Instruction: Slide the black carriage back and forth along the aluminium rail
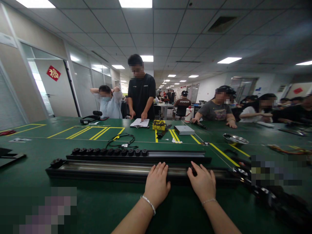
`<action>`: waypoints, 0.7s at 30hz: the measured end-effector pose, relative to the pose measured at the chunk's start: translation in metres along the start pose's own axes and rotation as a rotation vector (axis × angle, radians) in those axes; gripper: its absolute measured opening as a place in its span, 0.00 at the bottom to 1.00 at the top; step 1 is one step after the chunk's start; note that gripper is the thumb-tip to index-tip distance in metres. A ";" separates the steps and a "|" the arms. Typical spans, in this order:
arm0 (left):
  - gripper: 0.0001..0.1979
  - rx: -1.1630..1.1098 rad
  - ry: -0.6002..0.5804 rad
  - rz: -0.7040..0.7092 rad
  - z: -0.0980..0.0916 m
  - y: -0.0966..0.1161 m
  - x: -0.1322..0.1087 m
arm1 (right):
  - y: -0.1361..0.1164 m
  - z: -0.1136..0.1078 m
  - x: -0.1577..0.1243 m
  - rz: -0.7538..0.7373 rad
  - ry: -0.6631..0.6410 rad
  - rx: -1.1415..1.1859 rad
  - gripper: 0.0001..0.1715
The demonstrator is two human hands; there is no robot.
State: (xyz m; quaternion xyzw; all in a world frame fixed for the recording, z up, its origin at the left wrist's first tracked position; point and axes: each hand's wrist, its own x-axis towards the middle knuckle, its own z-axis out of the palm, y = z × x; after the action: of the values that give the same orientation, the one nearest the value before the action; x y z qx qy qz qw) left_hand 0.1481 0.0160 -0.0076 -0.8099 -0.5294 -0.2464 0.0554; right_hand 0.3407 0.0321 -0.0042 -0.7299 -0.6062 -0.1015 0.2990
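A long black track (97, 169) with a bare metallic channel lies across the green table in front of me. My left hand (157, 185) rests flat on it right of the middle, fingers stretched out. My right hand (202, 183) is at the track's right part, its thumb and fingers around a small black piece (193, 170) that they partly hide. One black round piece (56, 163) sits at the track's left end. Just behind lies a second black track (176, 155), its left half lined with several black round pieces (110, 152).
A coiled black cable (133, 139) lies behind the tracks. Further back are a yellow block with wires (159, 124), a silver box (184, 130) and a metal bowl (235, 139). Dark cluttered parts (265, 191) lie on the right. Across the table, a person (141, 94) stands over papers (139, 123).
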 end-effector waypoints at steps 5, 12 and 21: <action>0.28 0.005 -0.012 -0.008 0.001 0.000 0.000 | 0.001 0.001 0.001 0.002 0.003 0.000 0.27; 0.28 -0.005 0.000 0.000 0.001 -0.001 0.000 | 0.003 0.002 0.001 -0.002 0.013 0.003 0.27; 0.28 -0.019 0.005 -0.003 0.002 -0.002 0.000 | 0.005 0.005 0.002 -0.027 0.053 -0.010 0.26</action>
State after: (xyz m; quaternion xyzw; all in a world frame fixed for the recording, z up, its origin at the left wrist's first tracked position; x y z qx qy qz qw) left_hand 0.1470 0.0180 -0.0098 -0.8091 -0.5281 -0.2533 0.0488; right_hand 0.3451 0.0359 -0.0090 -0.7204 -0.6073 -0.1277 0.3098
